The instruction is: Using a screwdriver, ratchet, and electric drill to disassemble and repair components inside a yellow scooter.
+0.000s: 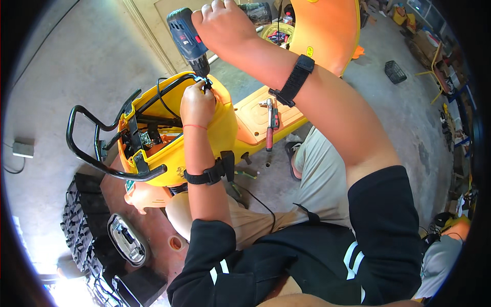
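Observation:
My right hand [223,26] is wrapped around the grip of a dark blue cordless drill [185,37], whose chuck points down. At the chuck's tip, my left hand [197,105] is closed with its fingers pinched together; what they hold is too small to make out. Both hands work over the upper edge of a yellow scooter's rear body [222,125], beside its black tube frame. The seat space is uncovered, showing a cable and metal parts [149,138]. A black grab rail [71,138] curves out at the left.
A ratchet wrench [269,134] with a red handle lies on the yellow footboard [250,120]. An orange-yellow front panel [327,36] rises behind. Black parts [82,220], a lamp unit [127,239] and a tape roll [176,243] are at lower left. Another person [445,261] is at lower right.

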The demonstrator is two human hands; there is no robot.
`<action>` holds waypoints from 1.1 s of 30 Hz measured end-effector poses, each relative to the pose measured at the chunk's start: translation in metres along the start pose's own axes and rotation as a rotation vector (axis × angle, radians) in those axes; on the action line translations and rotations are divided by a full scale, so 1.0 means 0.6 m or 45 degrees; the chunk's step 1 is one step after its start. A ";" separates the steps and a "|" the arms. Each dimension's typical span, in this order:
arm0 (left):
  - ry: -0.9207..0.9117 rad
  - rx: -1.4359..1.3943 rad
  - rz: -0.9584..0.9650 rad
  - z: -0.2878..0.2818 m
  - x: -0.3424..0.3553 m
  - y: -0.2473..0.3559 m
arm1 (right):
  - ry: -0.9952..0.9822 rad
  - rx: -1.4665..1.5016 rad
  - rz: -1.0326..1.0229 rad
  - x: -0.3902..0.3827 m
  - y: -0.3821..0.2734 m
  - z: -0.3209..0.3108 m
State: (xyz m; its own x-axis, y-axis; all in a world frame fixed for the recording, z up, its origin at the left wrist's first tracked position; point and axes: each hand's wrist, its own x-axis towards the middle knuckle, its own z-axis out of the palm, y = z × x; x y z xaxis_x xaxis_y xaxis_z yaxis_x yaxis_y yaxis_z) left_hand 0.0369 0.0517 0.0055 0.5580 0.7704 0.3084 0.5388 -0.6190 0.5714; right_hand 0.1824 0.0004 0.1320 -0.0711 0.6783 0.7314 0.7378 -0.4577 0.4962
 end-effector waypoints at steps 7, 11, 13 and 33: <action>0.113 -0.059 0.065 0.006 0.001 -0.007 | 0.092 0.087 -0.007 -0.015 0.016 0.008; 0.110 -0.084 0.052 0.005 0.000 -0.005 | 0.055 0.072 0.005 -0.017 0.020 0.011; 0.107 -0.054 0.033 0.004 -0.001 -0.002 | 0.009 0.081 0.024 -0.017 0.019 0.009; 0.132 -0.025 -0.002 0.003 -0.005 0.005 | 0.122 0.045 -0.022 -0.003 -0.002 -0.005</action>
State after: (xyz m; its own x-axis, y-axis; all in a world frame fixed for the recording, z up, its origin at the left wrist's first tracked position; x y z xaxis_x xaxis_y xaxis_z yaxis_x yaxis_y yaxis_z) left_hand 0.0380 0.0471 0.0048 0.4880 0.7837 0.3842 0.5266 -0.6154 0.5865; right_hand 0.1795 -0.0021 0.1313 -0.1462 0.6271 0.7651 0.7591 -0.4247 0.4933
